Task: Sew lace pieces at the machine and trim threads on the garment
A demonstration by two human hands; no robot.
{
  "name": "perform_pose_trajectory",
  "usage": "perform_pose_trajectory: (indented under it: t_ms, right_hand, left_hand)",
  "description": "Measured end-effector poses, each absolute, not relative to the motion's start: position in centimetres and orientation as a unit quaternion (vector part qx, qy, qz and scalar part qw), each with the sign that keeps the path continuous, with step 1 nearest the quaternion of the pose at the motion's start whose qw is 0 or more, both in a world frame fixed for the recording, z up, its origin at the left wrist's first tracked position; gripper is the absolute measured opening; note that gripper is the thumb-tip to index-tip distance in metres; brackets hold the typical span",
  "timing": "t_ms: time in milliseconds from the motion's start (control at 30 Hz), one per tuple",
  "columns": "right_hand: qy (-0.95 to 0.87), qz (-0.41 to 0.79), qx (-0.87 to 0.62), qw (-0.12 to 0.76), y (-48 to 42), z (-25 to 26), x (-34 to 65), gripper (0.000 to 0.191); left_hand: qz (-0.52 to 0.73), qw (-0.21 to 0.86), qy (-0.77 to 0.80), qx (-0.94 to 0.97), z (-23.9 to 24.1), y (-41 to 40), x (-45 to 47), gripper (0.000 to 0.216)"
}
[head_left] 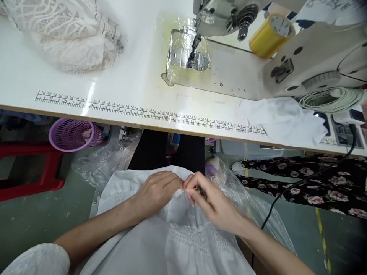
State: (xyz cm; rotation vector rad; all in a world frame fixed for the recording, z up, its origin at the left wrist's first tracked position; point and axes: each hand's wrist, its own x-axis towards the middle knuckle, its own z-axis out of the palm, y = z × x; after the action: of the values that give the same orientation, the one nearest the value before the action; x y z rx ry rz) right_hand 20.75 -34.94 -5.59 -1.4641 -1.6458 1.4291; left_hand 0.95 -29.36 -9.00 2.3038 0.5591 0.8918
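Note:
A white garment (pixel 183 236) with bands of gathered stitching lies across my lap. My left hand (pixel 160 191) is closed, pinching a bit of its white cloth between thumb and fingers. My right hand (pixel 209 198) meets it there, thumb and forefinger closed at the same spot of cloth. A small green thing (pixel 202 193) shows in the hollow of my right hand, mostly hidden by the fingers; I cannot make out what it is. Both hands are below the front edge of the white sewing table (pixel 137 84).
A sewing machine (pixel 226 23) stands on the table, with a yellow tape roll (pixel 271 36), white cloth (pixel 286 118) and coiled cord (pixel 332 99) to the right. Lace fabric (pixel 71 34) lies left. Below are a purple basket (pixel 71 133), red stool (pixel 48 172) and another person's legs (pixel 309 179).

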Motion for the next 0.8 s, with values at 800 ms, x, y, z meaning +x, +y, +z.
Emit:
perform_pose_trajectory:
  t_ms: [800]
  right_hand:
    - [-0.485,0.445,-0.653,0.373,-34.5,-5.8,19.7,0.017]
  left_hand:
    - [0.189,0.713,0.388,0.553,-7.9,-28.7,1.9,0.015]
